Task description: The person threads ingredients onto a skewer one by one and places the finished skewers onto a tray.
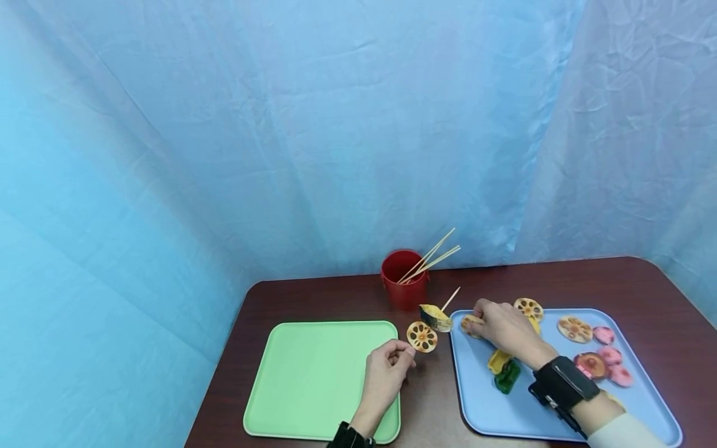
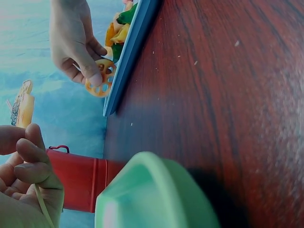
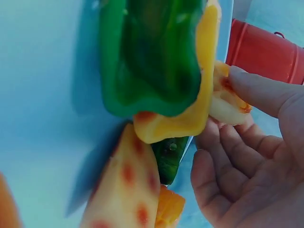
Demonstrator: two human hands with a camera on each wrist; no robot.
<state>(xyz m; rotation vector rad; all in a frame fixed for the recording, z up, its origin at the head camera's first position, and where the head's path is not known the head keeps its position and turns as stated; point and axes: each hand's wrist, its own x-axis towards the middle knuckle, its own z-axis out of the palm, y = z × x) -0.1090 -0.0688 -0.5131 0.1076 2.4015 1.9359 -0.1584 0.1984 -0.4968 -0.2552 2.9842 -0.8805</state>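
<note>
The right hand (image 1: 506, 328) pinches a loose lotus slice (image 1: 469, 325) between thumb and fingers at the far left corner of the blue tray (image 1: 476, 367); we cannot tell whether the slice touches the rim. We judge that this edge grip leaves most of its holes uncovered. The left hand (image 1: 389, 373), just left of the blue tray, grips a skewer (image 1: 451, 298) that carries a threaded lotus slice (image 1: 422, 336) and a pumpkin piece (image 1: 435, 318). It holds the stick on the near side of both, probably so that the bare tip points clear.

On the blue tray, we see a yellow pepper (image 1: 498, 361) and a green pepper (image 1: 506, 376) near the middle, with a mushroom (image 1: 591, 365) and pink pieces (image 1: 604, 335) in its right half, seemingly spread for easy picking.

Beyond the blue tray's left corner stands a red bucket (image 1: 404, 298), its spare skewers (image 1: 439, 260) leaning outward, within reach we think. Left of the blue tray lies a green tray (image 1: 313, 373), flat on the dark, reddish wood-grain tabletop (image 1: 426, 398). Behind the blue tray, creased light-blue cloth (image 1: 364, 137) hangs and hides the room.
</note>
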